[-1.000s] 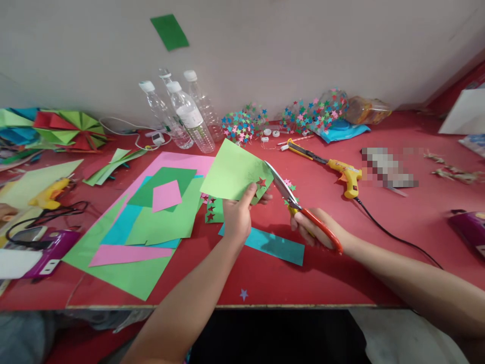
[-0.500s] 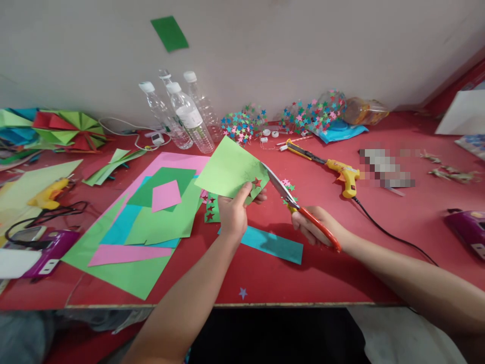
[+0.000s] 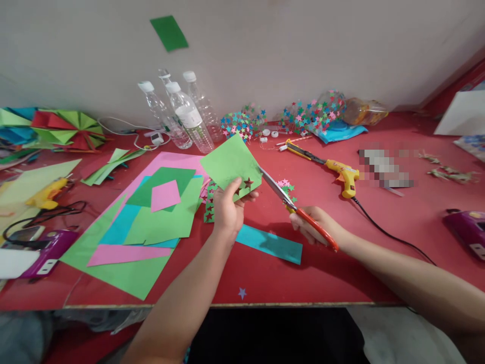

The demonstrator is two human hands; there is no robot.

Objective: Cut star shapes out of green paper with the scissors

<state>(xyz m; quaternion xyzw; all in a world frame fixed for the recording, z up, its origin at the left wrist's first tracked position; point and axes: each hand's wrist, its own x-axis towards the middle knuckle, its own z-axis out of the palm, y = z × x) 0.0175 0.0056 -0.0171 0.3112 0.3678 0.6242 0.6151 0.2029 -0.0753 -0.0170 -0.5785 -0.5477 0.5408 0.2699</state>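
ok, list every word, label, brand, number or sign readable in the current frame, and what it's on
None readable.
White label on the front bottle: too blurred.
Right-hand yellow glue gun: any print too small.
Jar lying on its side: any print too blurred.
Green paper in the left hand: faint dark marks, no legible word.
Pixelated patch: masked, can't tell.

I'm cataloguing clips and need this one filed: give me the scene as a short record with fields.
Left hand: holds a green sheet with star-shaped holes
Right hand: holds scissors by the handles
Scissor tips: at the sheet's right edge; whether they touch is unclear
Between forearms: blue strip on the red table
Left of hands: overlapping coloured papers
Right of hands: yellow glue gun
Back: clear bottles
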